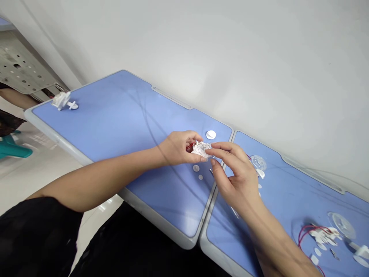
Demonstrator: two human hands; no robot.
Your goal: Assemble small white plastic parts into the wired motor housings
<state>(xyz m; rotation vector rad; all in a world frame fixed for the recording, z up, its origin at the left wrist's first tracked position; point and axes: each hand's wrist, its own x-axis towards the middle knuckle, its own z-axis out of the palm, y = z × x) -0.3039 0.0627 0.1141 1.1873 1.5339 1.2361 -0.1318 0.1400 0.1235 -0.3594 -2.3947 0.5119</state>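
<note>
My left hand [180, 147] is closed around a small white plastic assembly [201, 149], with its thumb and fingers on opposite sides. Red wire shows between the assembly and the palm. From the right, my right hand [238, 169] reaches over with its fingers stretched out and the thumb apart. A fingertip touches the assembly's right side. Beyond the hands lies a white disc [211, 134]. Two small round white pieces [196, 168] rest on the table just nearer to me. Part of a small metal piece [211, 171] shows by my right thumb.
Two blue tables [173, 192] meet at a seam under my hands, against a white wall. Another white assembly [62, 100] stands at the far left corner. On the right lie a clear disc [342, 225], white parts with red wires [324, 234] and a teal stool [14, 148] stands left.
</note>
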